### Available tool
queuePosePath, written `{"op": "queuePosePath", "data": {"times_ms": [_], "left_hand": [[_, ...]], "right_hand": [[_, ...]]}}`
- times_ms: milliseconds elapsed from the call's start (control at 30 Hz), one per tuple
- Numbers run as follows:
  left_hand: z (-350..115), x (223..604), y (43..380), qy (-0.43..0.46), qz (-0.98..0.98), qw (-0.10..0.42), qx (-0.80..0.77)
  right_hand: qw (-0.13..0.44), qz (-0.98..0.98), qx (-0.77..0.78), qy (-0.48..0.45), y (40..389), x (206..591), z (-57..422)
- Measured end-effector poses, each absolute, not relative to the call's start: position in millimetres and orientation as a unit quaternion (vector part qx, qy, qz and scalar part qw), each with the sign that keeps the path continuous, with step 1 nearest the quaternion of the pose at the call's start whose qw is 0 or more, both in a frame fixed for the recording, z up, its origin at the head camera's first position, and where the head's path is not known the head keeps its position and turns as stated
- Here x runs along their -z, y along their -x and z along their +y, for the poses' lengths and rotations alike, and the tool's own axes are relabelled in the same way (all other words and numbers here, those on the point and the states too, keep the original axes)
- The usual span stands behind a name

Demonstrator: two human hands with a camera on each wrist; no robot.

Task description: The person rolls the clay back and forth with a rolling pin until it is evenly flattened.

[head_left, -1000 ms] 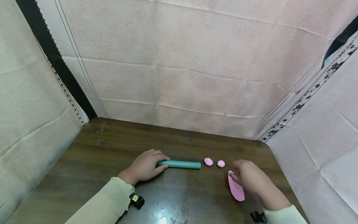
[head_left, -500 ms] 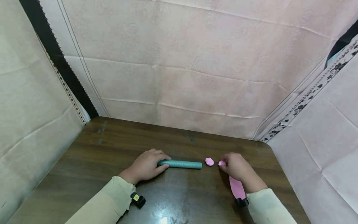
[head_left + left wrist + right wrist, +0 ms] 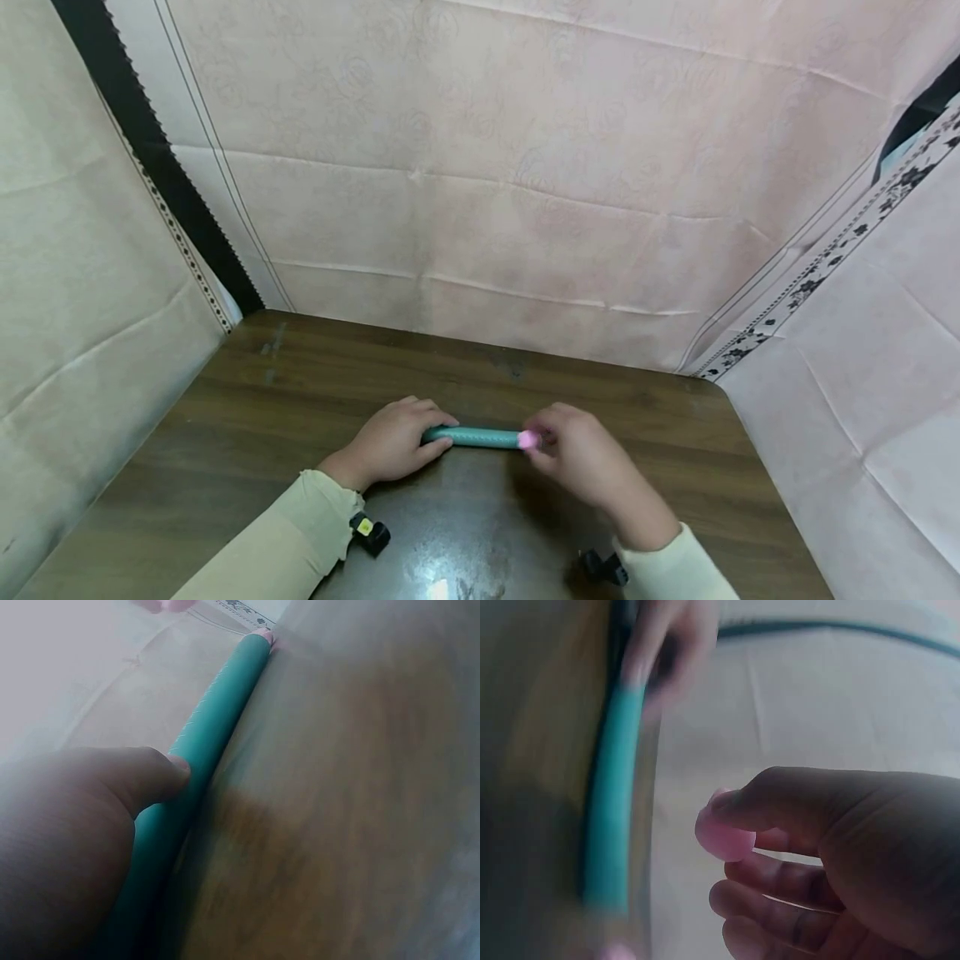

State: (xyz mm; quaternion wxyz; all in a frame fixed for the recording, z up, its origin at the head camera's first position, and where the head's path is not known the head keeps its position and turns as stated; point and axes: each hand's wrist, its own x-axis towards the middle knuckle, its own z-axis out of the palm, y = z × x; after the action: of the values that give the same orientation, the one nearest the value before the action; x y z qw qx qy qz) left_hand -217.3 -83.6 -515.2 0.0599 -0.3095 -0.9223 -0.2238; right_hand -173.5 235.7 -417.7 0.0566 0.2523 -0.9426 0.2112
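Note:
A smooth teal rod (image 3: 483,437) with a row of small marks lies on the wooden table. My left hand (image 3: 397,442) grips its left end, and the thumb (image 3: 161,776) presses its side in the left wrist view. Pinched between thumb and fingers of my right hand (image 3: 581,458) is a small pink dough-like lump (image 3: 529,439). In the right wrist view this lump (image 3: 726,832) is raised beside the rod, apart from it. Another pink lump (image 3: 264,634) shows at the rod's far end in the left wrist view. The flat pink piece is hidden in the head view.
The dark wooden table (image 3: 337,358) has a rounded far right corner. Pale patterned cloth (image 3: 480,208) hangs behind it and on both sides. A black device is strapped at each wrist, and light glares on the tabletop near the front.
My right hand reached from beside the flat pink piece to the nearer pink lump, took hold of it and carried it left to the rod's right end. The left hand stays in place.

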Motion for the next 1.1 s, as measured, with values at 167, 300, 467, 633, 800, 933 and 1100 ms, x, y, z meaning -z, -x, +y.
{"op": "queuePosePath", "data": {"times_ms": [167, 300, 467, 633, 800, 933, 1100], "left_hand": [[-81.0, 513.7, 220.2, 0.309, -0.921, 0.059, 0.231], [-78.8, 513.6, 221.9, 0.307, -0.921, 0.058, 0.232], [-78.9, 511.8, 222.2, 0.305, -0.924, 0.056, 0.225], [-79.5, 508.0, 220.9, 0.309, -0.921, 0.062, 0.229], [-80.4, 509.9, 220.6, 0.308, -0.92, 0.06, 0.234], [-81.8, 513.6, 221.1, 0.303, -0.922, 0.052, 0.235], [-83.3, 515.8, 220.2, 0.303, -0.922, 0.058, 0.235]], "right_hand": [[0.016, -0.929, -0.257, -0.265, 168.3, 433.4, 202.7], [0.003, -0.926, -0.259, -0.274, 172.0, 449.8, 188.6], [-0.014, -0.927, -0.248, -0.28, 174.6, 465.6, 178.8], [-0.021, -0.928, -0.25, -0.274, 175.1, 473.6, 177.5], [-0.028, -0.925, -0.263, -0.271, 176.0, 480.4, 179.1], [-0.031, -0.92, -0.281, -0.27, 177.8, 488.0, 181.0], [-0.032, -0.916, -0.301, -0.265, 178.2, 492.9, 182.4]]}}
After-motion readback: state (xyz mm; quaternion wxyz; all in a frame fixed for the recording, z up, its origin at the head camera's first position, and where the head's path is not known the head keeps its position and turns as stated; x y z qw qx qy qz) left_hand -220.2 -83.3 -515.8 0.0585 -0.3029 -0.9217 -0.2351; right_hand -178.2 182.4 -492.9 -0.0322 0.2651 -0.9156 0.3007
